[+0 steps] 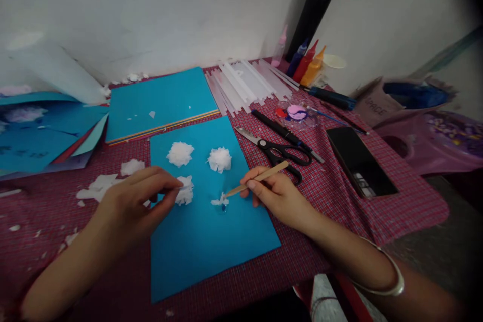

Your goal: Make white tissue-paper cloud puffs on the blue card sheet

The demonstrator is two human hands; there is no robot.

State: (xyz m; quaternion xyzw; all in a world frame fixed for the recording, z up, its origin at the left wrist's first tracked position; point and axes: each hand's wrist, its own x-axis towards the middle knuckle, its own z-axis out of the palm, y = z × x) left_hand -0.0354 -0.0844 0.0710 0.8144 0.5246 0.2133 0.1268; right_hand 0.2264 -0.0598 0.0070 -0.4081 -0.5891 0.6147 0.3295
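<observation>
A blue sheet of paper (196,246) lies in front of me with three white tissue puffs (180,154) on it. Below the right-hand puff is a small bit of white tissue (220,202) on a shiny wet spot that looks like glue. My right hand (277,193) grips a flat wooden craft stick (269,172), its tip touching that bit. Left of it, my left hand (141,204) is closed in a pinch beside the lower left puff (184,191), partly covering it. Whatever may be between those fingertips is too small to make out.
Torn white paper (100,187) lies left of the sheet. Black-handled scissors (277,150), a cutter knife (287,133) and a phone (360,161) lie to the right. Behind are stacked blue sheets (162,98), white strips (245,83) and paint bottles (311,68).
</observation>
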